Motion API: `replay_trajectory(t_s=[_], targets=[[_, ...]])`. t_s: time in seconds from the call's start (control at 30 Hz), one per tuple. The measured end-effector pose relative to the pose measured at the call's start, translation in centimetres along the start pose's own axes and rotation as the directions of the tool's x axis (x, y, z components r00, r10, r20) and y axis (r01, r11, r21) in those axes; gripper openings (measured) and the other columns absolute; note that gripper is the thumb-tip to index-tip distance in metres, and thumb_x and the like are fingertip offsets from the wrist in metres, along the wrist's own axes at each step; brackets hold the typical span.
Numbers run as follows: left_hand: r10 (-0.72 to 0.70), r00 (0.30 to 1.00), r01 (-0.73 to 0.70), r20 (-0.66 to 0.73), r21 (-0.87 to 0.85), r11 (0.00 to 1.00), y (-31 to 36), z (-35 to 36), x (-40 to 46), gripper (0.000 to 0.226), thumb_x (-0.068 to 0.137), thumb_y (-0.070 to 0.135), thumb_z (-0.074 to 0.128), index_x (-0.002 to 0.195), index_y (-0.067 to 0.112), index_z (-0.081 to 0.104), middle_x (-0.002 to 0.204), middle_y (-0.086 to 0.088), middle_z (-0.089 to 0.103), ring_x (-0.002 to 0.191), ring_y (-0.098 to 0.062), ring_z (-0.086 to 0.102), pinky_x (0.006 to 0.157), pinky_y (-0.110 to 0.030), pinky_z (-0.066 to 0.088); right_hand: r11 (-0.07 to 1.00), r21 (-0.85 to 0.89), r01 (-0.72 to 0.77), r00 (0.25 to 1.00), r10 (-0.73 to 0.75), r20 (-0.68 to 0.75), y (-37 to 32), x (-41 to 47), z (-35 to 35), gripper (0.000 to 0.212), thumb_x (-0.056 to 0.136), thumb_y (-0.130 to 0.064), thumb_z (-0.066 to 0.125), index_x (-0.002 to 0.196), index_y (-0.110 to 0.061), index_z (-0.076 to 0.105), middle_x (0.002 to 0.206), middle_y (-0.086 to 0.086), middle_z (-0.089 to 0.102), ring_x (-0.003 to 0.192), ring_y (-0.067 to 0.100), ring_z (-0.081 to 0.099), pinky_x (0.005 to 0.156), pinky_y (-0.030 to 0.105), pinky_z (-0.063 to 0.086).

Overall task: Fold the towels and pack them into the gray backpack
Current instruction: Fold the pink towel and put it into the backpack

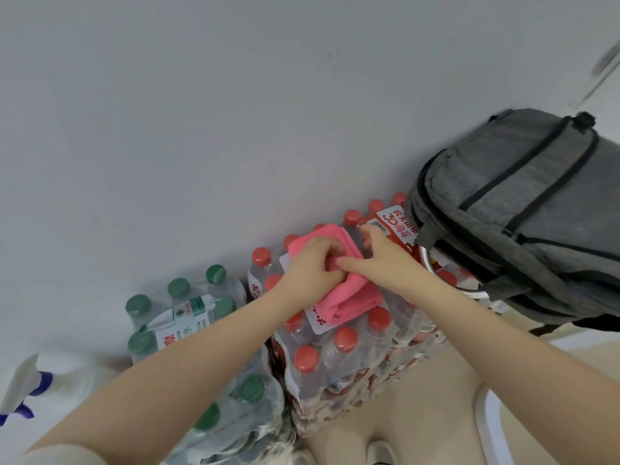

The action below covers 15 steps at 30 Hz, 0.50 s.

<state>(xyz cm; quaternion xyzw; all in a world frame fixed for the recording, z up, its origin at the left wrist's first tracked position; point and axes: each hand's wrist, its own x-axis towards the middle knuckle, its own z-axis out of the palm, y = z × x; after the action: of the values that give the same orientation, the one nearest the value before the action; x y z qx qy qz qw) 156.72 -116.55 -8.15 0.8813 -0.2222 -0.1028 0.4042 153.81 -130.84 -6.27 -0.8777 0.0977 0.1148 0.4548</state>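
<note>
On two bottle packs (339,357), both hands (312,266) grip one pink towel (349,297)

Pink towel (349,298) is folded into a thick, soft bundle, lying at a slant atop a shrink-wrapped pack of red-capped water bottles (339,360). Off to its right sits the gray backpack (523,209), black-trimmed and tipped on its side, its zip apparently closed.

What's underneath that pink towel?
The pink towel lies on a shrink-wrapped pack of red-capped water bottles. The caps right beneath it are covered by the cloth and both hands.
</note>
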Motion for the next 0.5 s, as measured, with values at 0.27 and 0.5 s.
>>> replay_trajectory(t_s=[0.27,0.5], targets=[[0.029,0.984,-0.107,0.176,0.45,0.886,-1.8,0.6,0.3,0.127,0.048,0.085,0.036,0.147,0.01,0.012,0.157,-0.004,0.005,0.145,-0.018,0.002,0.116,-0.031,-0.002,0.897,-0.411,0.16,0.985,-0.172,0.009,1.5,-0.3,1.5,0.063,0.092,-0.015,0.044,0.147,-0.015,0.013,0.143,0.016,0.036,0.123,0.032,0.046,0.099,0.04,0.04],[0.02,0.888,-0.164,0.459,0.276,0.947,-3.8,-2.8,1.0,0.132,0.051,0.068,0.063,0.146,0.018,-0.013,0.156,0.0,-0.014,0.143,-0.014,-0.012,0.11,-0.027,-0.007,0.827,-0.491,0.275,0.932,-0.355,-0.076,3.4,-0.5,1.3,0.045,0.086,-0.019,0.058,0.129,-0.016,0.043,0.144,0.007,0.033,0.118,0.031,0.05,0.091,0.043,0.046]])
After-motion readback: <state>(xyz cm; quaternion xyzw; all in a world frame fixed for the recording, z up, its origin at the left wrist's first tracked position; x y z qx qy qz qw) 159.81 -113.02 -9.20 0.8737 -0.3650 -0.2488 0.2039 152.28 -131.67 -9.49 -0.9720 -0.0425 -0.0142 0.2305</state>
